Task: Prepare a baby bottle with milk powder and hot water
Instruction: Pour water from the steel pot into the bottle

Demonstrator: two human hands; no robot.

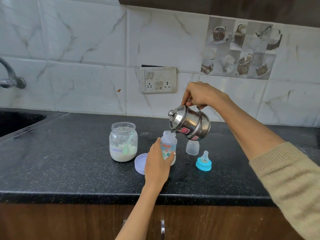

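Left hand (158,163): forearm bare, extended forward, wrist straight, thumb up on near side, fingers wrapped round far side of what it holds, one fingertip (174,153) visible at right. Right hand (199,95): raised higher, knuckles up, wrist bent downward, fingers curled in a closed grip beneath palm; forearm sleeved near elbow.
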